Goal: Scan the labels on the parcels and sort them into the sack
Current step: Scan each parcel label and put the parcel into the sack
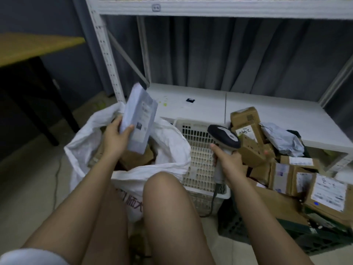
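You are gripping the parcel [140, 119] over the sack [168, 144] with left fingers [128, 129] pinching its edge, right hand [228, 161] clasping the scanner [223, 137]; be aiming squarely at the label.

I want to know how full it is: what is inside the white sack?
Inside the white sack, brown cardboard parcels show near the bottom. The left hand and its grey parcel held over the opening, plus the sack's folded rim, hide the rest, so the count is unclear.

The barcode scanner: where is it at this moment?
In the head view, right of centre: the right hand grips the barcode scanner above the white basket.
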A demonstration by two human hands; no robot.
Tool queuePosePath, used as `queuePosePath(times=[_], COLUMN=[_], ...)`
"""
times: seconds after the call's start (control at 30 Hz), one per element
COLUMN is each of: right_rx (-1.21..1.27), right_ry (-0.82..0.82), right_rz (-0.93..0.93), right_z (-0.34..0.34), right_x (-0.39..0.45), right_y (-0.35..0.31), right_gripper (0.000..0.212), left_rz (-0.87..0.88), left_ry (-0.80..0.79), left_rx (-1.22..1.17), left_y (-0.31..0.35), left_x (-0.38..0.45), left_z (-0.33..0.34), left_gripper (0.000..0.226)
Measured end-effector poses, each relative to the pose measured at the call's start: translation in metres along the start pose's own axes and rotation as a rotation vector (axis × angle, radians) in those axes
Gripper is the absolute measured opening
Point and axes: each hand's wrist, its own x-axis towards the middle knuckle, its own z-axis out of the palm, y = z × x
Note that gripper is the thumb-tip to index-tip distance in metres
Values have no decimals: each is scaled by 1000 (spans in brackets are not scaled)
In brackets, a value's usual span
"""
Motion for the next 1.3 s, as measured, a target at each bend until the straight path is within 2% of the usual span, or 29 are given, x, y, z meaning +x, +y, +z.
queuePosePath(times=[0.07,0.13,0.2,0.27,0.33,0.4,0.53,0.7,0.83,0.9,1.0,1.17,1.3], right_rx=[-3,-23,-19,-20,-43,-55,-47,-38,18,54,108,192,244], right_ry=[-6,-18,-15,2,8,-2,49,171,306,416,572,836,922], right_rz=[37,63,77,79,73,88,111,158,158,176,195,180,191], right_z=[5,6,5,1,-5,-12,-34,-74,-121,-150,-197,-273,-314], right_x=[1,1,-2,-5,-5,-3,6,7,-1,-4,-12,-17,-3], right_y=[9,15,16,18,23,28,44,65,76,83,92,101,106], right_gripper=[28,24,17,35,39,36,41,18,15,33,43,37,24], left_rz=[-27,-68,-74,-103,-155,-156,-16,53,125,113,96,27,-99], left_ry=[-123,-348,-494,-486,-359,-269,-276,-358,-528,-644,-776,-1004,-1139], left_rx=[206,383,487,590,633,552,323,110,60,20,-2,1,-15], left_y=[-17,-36,-58,-75,-85,-86,-57,12,57,79,102,122,125], left_x=[0,-5,-11,-17,-25,-27,-23,-33,-48,-63,-96,-160,-211], left_z=[-10,-11,-7,-2,4,10,28,72,135,174,234,323,378], left_gripper=[31,27,34,32,27,21,16,18,19,20,24,31,38])
